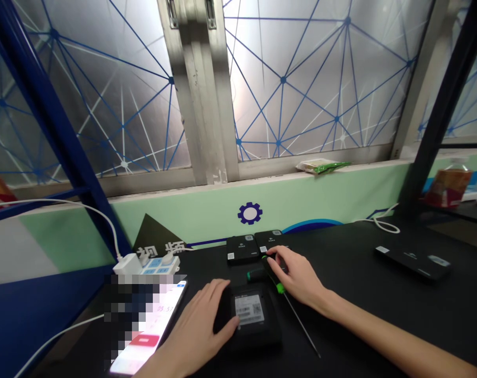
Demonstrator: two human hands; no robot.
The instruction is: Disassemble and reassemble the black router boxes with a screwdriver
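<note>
A black set-top box point(249, 311) with a white barcode label lies face down on the black table in front of me. My left hand point(207, 315) holds its left side, with the thumb on the near left part and the fingers along the far left edge. In my right hand point(295, 273) is a screwdriver point(281, 287) with a black and green handle. Its long thin metal shaft points down and toward me, right of the box, with the tip apart from it. Just beyond the box lies a second green and black handle point(256, 274), partly hidden.
Two black boxes point(242, 249) stand by the wall, and another black box point(413, 262) lies at the right. Left are a lit phone point(159, 320) and a white power strip point(159, 265) with cables. A green packet point(322, 166) rests on the sill. Dark posts rise on both sides.
</note>
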